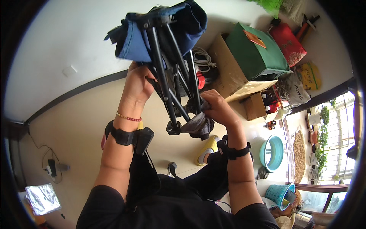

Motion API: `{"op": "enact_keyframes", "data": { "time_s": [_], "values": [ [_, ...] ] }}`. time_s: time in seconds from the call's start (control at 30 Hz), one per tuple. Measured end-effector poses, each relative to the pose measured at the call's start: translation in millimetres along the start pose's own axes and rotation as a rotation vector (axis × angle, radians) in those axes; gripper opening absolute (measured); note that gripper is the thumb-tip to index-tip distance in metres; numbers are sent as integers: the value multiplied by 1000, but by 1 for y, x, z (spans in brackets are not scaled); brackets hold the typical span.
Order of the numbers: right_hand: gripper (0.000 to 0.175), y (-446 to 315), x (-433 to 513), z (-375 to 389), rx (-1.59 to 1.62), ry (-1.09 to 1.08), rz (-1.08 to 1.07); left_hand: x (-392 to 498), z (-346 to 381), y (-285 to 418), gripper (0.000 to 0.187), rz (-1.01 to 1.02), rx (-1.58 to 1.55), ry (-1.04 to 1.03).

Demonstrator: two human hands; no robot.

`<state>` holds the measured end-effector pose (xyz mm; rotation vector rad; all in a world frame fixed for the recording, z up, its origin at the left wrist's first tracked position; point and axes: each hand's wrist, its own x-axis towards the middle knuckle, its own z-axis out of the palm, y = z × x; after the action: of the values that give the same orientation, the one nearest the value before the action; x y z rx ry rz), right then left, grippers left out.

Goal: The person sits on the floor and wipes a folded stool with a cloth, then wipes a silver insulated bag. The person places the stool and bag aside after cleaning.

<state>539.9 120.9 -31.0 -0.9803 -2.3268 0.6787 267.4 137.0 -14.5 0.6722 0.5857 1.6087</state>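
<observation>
Before me is a folding stool or chair (156, 65) with black metal tube legs, held up off the floor. Its blue fabric seat (133, 43) hangs bunched around the far end of the frame. My left hand (140, 80) grips a leg on the left side, just below the fabric. In my right hand (218, 107) is a grey cloth (198, 123), pressed against the leg ends at the near right. A black plastic foot (173, 128) shows at the end of one leg, beside the cloth. The cloth hides part of the other leg ends.
A cardboard box (216, 58) with a green box (254, 54) stands ahead to the right, near a coiled white cable (202, 58). Farther right are a light-blue basin (271, 153) and a patterned bucket (278, 194). A power strip (52, 167) with its cord lies at left.
</observation>
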Motion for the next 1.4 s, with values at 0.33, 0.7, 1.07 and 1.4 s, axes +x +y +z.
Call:
{"op": "enact_keyframes", "data": {
  "time_s": [0.33,0.7,1.07,1.4],
  "values": [
    [28,8,-14,-38,1244,672,289,15,-11,23,28,-38,-106,-145],
    [28,-19,19,7,817,-28,366,-12,-11,-40,27,273,841,-565],
    [25,30,10,18,694,-406,311,1,-13,-36,23,177,630,-454],
    [19,47,-14,16,1415,279,373,14,-19,13,14,97,-43,-123]
  ]
}}
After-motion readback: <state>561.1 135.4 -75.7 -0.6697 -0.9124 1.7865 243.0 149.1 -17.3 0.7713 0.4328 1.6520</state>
